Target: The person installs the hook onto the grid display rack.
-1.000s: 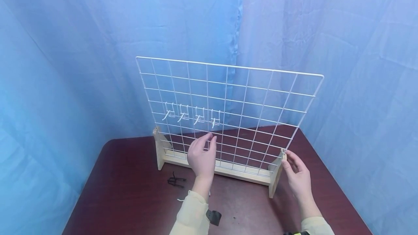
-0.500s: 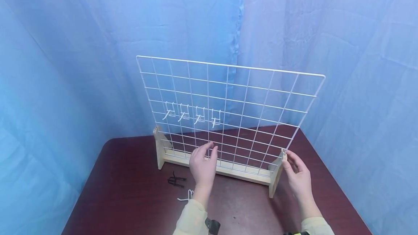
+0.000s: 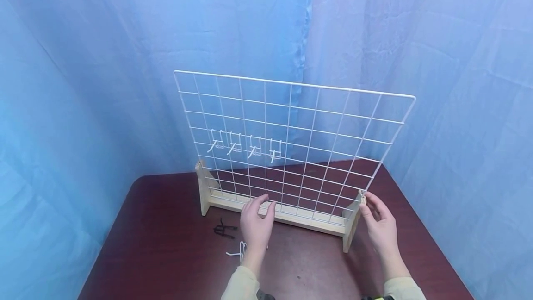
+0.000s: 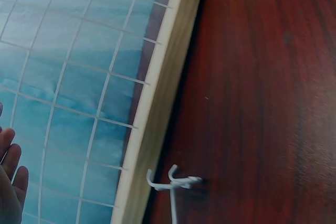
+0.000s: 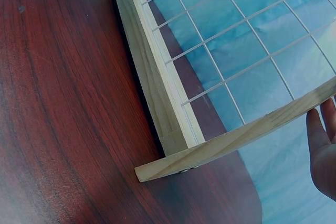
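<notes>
A white wire grid panel (image 3: pixel 310 85) stands upright in a wooden stand (image 3: pixel 316 227). Several white hooks, one of them a hook (image 3: pixel 275 155) at the right end, hang in a row on the grid. My left hand (image 3: pixel 255 228) is in front of the panel's lower part, thumb and fingers apart and nothing between them. In the left wrist view its fingers (image 4: pixel 13 161) show at the left edge. My right hand (image 3: pixel 381 226) pinches the top of the stand's right end piece (image 3: pixel 351 230). In the right wrist view that end piece (image 5: pixel 247 129) partly hides the fingers.
On the dark red table (image 3: pixel 158 244), left of my left hand, lie black hooks (image 3: pixel 225 231). Nearer me is a white hook (image 3: pixel 234 254), partly behind my left wrist. Blue curtains (image 3: pixel 125 82) enclose the back and sides.
My left hand has come down and toward me from just below the rightmost hook, uncovering more of the white hook on the table. The right hand stays on the stand.
</notes>
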A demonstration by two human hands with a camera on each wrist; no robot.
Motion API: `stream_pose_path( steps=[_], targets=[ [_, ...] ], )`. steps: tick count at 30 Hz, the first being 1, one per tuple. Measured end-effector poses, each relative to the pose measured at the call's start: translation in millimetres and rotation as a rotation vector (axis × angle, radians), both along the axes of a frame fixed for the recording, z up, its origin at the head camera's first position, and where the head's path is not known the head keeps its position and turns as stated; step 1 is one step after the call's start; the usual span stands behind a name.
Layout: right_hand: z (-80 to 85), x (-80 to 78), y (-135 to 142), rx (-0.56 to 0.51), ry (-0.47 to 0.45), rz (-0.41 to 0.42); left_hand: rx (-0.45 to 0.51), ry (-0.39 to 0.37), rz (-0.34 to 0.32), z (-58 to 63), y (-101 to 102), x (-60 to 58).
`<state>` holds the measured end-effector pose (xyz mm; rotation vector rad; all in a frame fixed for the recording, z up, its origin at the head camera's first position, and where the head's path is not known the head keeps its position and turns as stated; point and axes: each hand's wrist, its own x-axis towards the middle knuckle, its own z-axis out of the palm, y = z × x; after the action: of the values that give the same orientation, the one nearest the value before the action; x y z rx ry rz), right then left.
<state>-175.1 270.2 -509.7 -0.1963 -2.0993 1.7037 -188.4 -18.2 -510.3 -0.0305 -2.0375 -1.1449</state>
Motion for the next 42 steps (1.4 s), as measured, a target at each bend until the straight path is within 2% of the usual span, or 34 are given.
stream_pose_path(
  steps=[6, 11, 24, 35, 42],
  targets=[
    [0.1, 0.0, -0.2, 0.000, 0.003, 0.002, 0.022, -0.023, -0.020, -14.7, -7.1, 4.2],
    [-0.1, 0.0, 0.0, 0.006, 0.013, 0.005, 0.031, -0.078, -0.038, -24.7, -13.7, 7.8],
    [0.1, 0.1, 0.1, 0.011, 0.010, -0.001, 0.052, -0.164, -0.061, -36.4, -36.6, 15.4],
    [0.9, 0.0, 0.4, -0.001, 0.007, 0.000, 0.070, -0.174, -0.097, -52.2, -61.7, 23.3],
    [1.1, 0.7, -0.1, 0.015, -0.001, 0.001, 0.086, -0.246, -0.072, -62.5, -77.2, 31.7]
  ],
)
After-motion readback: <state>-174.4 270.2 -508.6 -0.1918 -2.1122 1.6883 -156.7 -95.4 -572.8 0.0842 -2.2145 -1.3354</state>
